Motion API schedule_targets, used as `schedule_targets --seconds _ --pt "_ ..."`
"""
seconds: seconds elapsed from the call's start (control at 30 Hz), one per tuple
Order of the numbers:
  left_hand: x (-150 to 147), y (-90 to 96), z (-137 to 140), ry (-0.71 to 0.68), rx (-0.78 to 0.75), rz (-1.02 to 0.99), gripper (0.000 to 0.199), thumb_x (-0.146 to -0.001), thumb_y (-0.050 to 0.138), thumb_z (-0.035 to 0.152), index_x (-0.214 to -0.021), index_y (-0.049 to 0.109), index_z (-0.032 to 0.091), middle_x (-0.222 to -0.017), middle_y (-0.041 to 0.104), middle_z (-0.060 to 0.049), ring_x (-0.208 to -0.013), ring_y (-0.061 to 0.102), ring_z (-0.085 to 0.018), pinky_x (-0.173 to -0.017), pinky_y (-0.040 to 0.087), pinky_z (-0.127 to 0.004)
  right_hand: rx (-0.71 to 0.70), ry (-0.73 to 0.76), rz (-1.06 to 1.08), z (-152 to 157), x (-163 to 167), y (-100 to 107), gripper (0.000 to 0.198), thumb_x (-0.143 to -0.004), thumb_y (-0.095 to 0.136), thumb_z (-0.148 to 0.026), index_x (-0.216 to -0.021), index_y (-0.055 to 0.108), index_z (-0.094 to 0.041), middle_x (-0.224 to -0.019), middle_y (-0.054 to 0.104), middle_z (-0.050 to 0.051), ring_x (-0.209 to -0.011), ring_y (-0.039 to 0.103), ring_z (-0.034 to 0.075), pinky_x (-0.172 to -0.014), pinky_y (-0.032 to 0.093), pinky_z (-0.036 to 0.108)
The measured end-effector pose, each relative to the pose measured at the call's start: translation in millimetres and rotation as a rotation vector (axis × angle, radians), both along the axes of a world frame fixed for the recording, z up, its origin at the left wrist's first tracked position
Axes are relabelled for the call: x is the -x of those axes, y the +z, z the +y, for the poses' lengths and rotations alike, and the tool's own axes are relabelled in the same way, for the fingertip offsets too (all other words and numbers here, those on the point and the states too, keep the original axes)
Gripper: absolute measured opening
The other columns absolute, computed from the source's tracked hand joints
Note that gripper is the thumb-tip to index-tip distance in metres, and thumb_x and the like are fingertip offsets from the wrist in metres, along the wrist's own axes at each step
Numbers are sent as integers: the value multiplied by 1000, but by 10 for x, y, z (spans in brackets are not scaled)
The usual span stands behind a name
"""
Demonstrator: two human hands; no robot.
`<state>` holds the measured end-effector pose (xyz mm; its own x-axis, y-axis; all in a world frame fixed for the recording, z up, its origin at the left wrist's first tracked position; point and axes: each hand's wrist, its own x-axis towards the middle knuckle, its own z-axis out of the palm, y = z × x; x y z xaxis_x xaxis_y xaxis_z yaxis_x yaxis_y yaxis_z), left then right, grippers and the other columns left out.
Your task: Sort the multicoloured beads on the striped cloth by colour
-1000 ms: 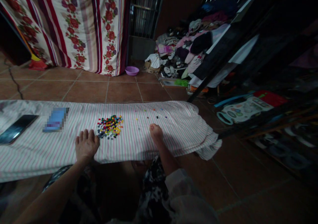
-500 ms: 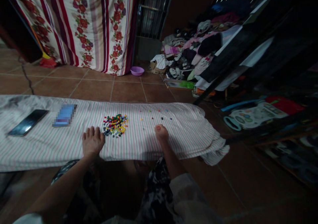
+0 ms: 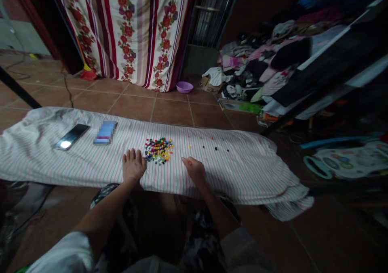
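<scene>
- Coloured pieces [image 3: 159, 150] lie in a loose, roughly round heap on the striped cloth [image 3: 242, 168], between the person's two hands; the heap has no clear long axis.
- Right of it, single pieces stand apart in two rows running along the cloth's length: a green piece [image 3: 200, 137] and an orange piece [image 3: 212, 138] in the far row, a yellow piece [image 3: 189, 146] and a black piece [image 3: 216, 148] in the nearer.
- Left hand [image 3: 133, 169] rests palm down just beside the heap's left edge, fingers spread and pointing away from the body, gripping nothing.
- Right hand [image 3: 195, 171] is curled near the heap's right side, thumb and forefinger close together and pointing towards it; from where I stand, I can't tell whether a piece sits between them.
- Purple basin [image 3: 184, 87] sits mouth-up on the floor by the curtain [image 3: 139, 34], its inner wall showing.
- Cardboard box [image 3: 210, 85] beyond has white fabric [image 3: 216, 76] over it.
</scene>
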<state>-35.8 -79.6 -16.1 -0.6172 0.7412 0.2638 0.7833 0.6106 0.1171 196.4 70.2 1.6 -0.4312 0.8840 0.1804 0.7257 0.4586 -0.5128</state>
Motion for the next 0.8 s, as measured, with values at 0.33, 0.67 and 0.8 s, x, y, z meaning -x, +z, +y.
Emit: schedule_targets --seconds 0.33,0.67,0.8 --pt "-27 31 9 15 -1 -16 54 -94 35 36 -137 55 9 -148 51 -23 -141 42 -38 -116 30 -53 -122 461 -80 -597 875 88 27 -98 49 -26 -115 70 -25 -107 64 7 -105 56 20 -93 43 30" --pt "-12 -3 19 10 -23 -7 53 -94 37 35 -136 56 9 -147 52 -23 -140 44 -37 -115 31 -54 -111 417 -220 -527 1212 135 24 -96 53 -22 -106 74 -26 -108 64 8 -108 51 23 -97 42 35" --pt "-3 -25 20 2 -44 3 53 -94 37 36 -136 56 10 -146 53 -23 -140 44 -37 -114 32 -54 -114 389 -234 -525 1233 116 21 -94 56 -20 -104 74 -25 -108 64 9 -109 51 24 -98 41 36"
